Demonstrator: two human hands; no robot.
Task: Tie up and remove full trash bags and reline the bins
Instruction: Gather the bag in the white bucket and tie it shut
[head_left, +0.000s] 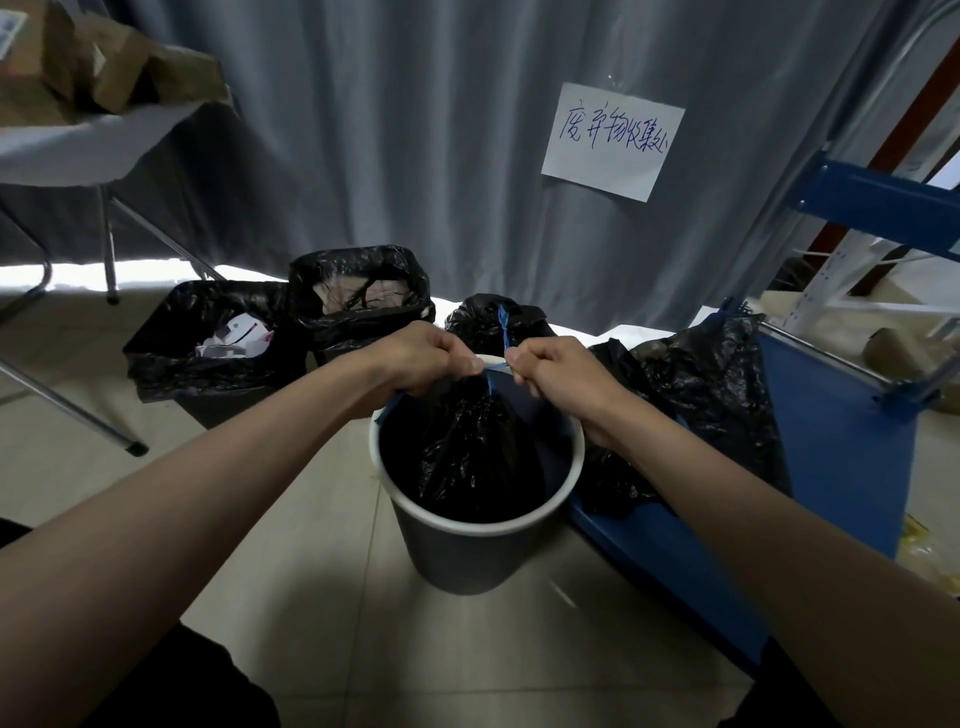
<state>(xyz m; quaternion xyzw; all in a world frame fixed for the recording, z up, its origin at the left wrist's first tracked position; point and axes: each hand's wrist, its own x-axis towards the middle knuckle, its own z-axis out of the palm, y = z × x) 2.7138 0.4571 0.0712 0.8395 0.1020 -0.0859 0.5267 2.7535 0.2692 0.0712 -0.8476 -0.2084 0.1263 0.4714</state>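
Note:
A round grey bin with a white rim (470, 527) stands on the floor in front of me. Inside it sits a black trash bag (475, 452), its top gathered to a point above the rim. My left hand (421, 358) and my right hand (558, 374) are both clenched on the bag's blue drawstring (496, 368), pulling it apart sideways just over the bag's neck. Behind the bin rests a tied black bag with a blue tie (498, 322). Another black bag (706, 410) lies on the blue cart to the right.
Two black-lined bins stand at the back left, one square (363, 296) and one wider (202, 348), both with rubbish inside. A blue cart (831, 447) flanks the right, a folding table leg (67, 410) the left. A grey curtain with a paper sign (613, 140) hangs behind.

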